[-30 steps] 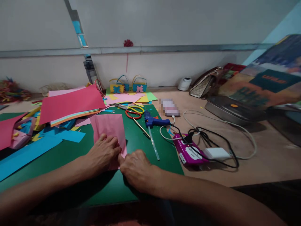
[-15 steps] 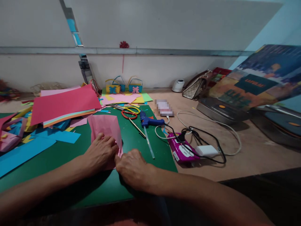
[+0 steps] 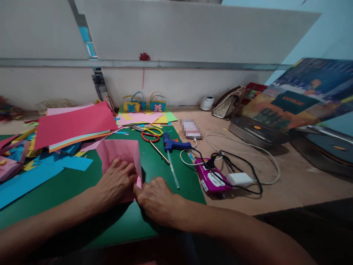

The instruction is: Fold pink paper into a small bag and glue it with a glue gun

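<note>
A thin pink sheet of paper (image 3: 121,147), bent with its far part standing up, is under and between the two hands, on a smooth green board (image 3: 124,226). The left hand (image 3: 118,180) lies on the paper with its fingers bent and side by side; its fingertips are hard to see, so nobody can tell if they pinch. The right hand (image 3: 154,200) has its thumb and curled fingers squeezed on the paper's right edge.

To make this fold neat, the left hand should press firmly so the sheet can't slide. The right hand should line up the edge first, then squeeze a little at a time. Thin paper may wrinkle if it is pulled hard.

Just past the right hand is a blue glue gun (image 3: 178,145) with a clear stick.

Far left of the left hand is a pink paper basket (image 3: 8,173), with blue and yellow bits that seem to be inside.

Beyond both hands stand a small yellow paper bag (image 3: 126,107) with a blue bow and a small blue paper bag (image 3: 163,107) with a pink bow. Their insides don't show.

Far to the right hand's right, a dark grey case (image 3: 253,135) looks closed, so what it holds is hidden.
</note>
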Action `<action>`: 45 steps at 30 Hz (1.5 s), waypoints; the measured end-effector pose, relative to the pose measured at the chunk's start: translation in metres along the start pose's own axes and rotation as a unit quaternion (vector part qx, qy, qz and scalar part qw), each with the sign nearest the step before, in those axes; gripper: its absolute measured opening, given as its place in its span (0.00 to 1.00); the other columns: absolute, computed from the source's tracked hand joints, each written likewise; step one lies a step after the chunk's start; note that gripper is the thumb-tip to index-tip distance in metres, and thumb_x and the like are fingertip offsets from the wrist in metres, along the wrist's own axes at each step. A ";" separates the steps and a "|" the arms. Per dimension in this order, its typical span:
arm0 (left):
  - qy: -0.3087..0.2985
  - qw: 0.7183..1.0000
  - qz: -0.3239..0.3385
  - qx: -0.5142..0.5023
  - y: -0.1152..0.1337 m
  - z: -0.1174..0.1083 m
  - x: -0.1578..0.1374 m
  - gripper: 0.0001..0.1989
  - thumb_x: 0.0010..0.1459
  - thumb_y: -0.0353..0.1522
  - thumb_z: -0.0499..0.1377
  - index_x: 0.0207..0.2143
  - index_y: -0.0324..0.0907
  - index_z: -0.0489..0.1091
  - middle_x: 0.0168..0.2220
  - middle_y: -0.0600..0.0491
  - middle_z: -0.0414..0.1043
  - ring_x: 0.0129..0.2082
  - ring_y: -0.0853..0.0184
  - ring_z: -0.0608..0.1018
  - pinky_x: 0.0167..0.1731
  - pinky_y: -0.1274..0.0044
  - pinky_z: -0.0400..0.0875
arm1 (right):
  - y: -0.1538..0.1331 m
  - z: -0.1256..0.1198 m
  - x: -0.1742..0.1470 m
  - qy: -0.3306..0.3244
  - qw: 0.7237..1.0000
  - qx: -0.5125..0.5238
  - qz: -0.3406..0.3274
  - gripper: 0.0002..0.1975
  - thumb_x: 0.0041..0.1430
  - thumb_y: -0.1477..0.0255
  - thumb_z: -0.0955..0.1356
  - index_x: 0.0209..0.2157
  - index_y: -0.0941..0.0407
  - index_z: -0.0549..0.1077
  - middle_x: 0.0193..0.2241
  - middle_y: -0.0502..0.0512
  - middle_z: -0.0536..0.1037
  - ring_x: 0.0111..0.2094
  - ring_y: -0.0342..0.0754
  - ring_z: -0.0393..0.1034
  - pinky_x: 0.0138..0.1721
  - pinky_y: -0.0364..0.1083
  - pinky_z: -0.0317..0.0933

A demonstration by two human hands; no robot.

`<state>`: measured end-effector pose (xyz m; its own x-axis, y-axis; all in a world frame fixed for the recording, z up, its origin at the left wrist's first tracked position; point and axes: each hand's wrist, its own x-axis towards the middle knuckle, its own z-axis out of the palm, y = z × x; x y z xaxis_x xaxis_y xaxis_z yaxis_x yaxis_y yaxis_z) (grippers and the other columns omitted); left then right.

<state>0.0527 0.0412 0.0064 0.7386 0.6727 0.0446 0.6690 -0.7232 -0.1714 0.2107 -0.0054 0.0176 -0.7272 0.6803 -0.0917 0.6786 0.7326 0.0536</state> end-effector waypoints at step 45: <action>0.179 0.937 -0.101 -0.282 -0.010 0.002 0.001 0.21 0.62 0.35 0.46 0.22 0.37 0.70 0.22 0.54 0.63 0.23 0.72 0.65 0.25 0.79 0.57 | 0.050 0.001 0.010 0.211 0.945 0.202 0.148 0.11 0.59 0.76 0.62 0.43 0.56 0.69 0.37 0.54 0.76 0.37 0.45 0.69 0.37 0.43 0.59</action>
<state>0.0466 0.0499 0.0058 0.5057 0.7822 0.3640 0.6606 -0.6224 0.4197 0.2372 0.0384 0.0179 -0.4174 0.8656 0.2765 0.7813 0.4972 -0.3772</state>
